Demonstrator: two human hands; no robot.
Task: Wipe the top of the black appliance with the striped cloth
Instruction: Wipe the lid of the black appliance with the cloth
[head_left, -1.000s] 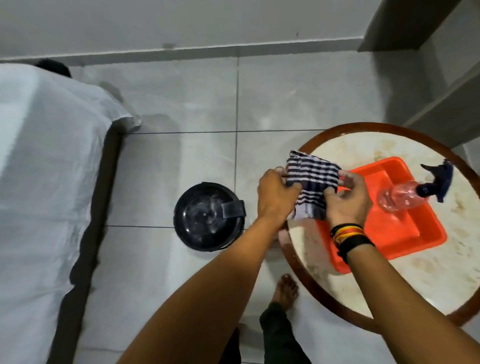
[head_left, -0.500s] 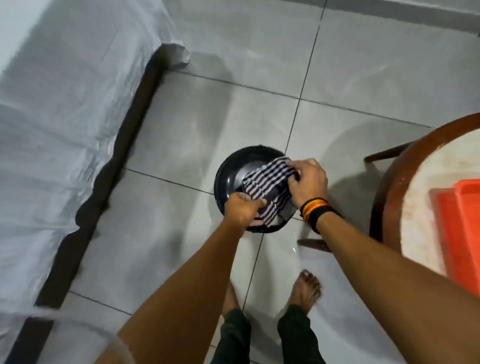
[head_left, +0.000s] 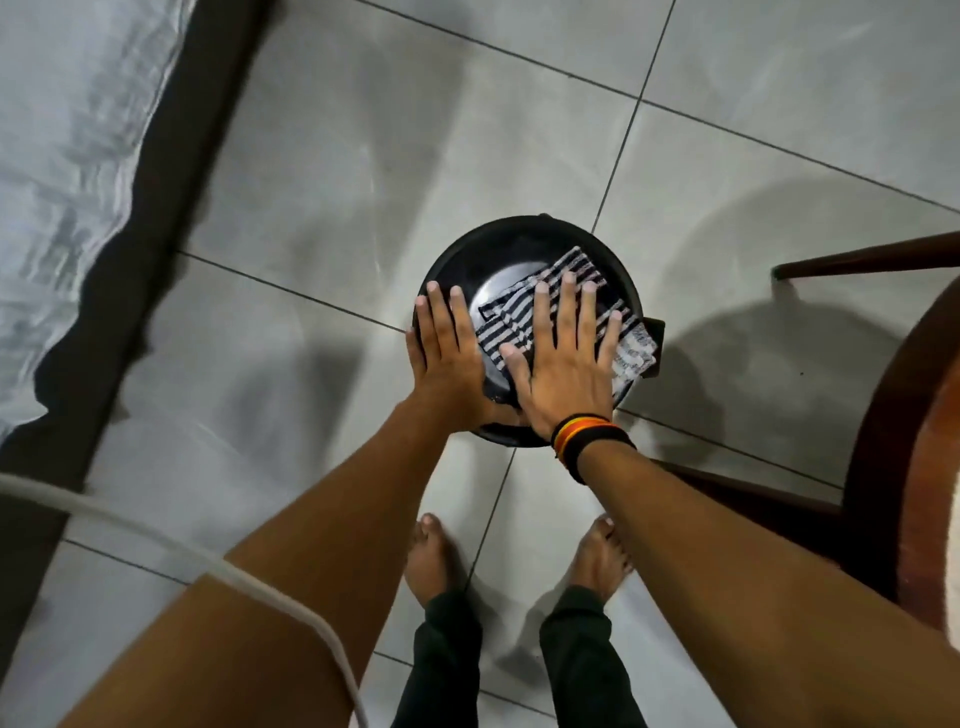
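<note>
The right hand (head_left: 563, 358) is lying flat and spread on the striped cloth (head_left: 540, 306), fingers straight and fanned, pressing the fabric down rather than pinching it; nothing is being gripped, only pinned under the palm. The left hand (head_left: 447, 348) is resting open too, palm down on the left rim of the black appliance (head_left: 493, 249), its fingers just beside the cloth's edge and apparently steadying the lid. The cloth is sitting folded across the right half of the round glossy top, one pale corner hanging over the right edge by the small handle tab (head_left: 655, 332). A second ago both hands were holding the cloth bunched up over the round table with the orange tray; half a second ago they were lowering it, still pinched, onto the lid. Now the pinch is gone and the cloth is spread in contact with the surface, which suggests the carrying stage is over and the wiping stroke is about to begin or just beginning. The left part of the top is showing bare and shiny, so most of the wiping is probably still ahead. The appliance is standing on the grey tiled floor (head_left: 311, 156), between the person's bare feet (head_left: 431, 551) and the bed edge, with the wooden table rim (head_left: 883, 426) at the right.
</note>
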